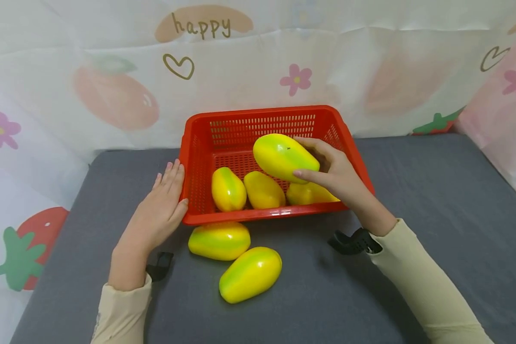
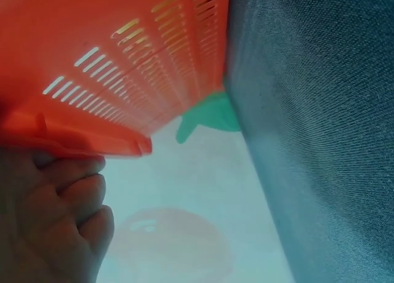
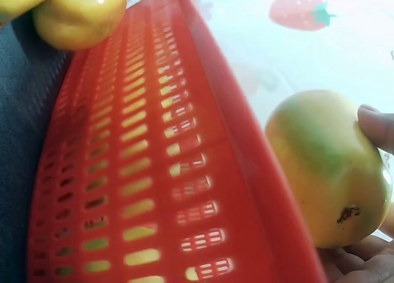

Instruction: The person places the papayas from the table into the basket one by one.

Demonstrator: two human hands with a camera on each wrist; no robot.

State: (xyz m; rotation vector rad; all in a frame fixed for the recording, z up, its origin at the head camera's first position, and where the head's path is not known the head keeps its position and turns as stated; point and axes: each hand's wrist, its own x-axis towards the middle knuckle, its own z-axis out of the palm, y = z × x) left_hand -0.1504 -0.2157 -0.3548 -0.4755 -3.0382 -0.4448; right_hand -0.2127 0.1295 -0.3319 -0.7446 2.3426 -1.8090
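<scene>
My right hand (image 1: 333, 167) grips a yellow-green papaya (image 1: 281, 155) over the right part of a red plastic basket (image 1: 279, 214). The right wrist view shows that papaya (image 3: 326, 166) beyond the basket's rim, its dark stem mark facing the camera. Inside the basket lie three more: a left papaya (image 1: 229, 190), a middle papaya (image 1: 264, 191) and a right papaya (image 1: 309, 193), partly hidden by my right hand. With its fingers straight, my left hand (image 1: 156, 212) rests against the basket's left rim. In the left wrist view its fingers (image 2: 83, 197) lie along that rim.
In front of the basket, one papaya (image 1: 219, 241) lies near its wall and another papaya (image 1: 250, 275) closer to me. A grey cloth (image 1: 434, 229) covers the table. Behind it hangs a printed curtain (image 1: 241, 91) with fruit and flowers.
</scene>
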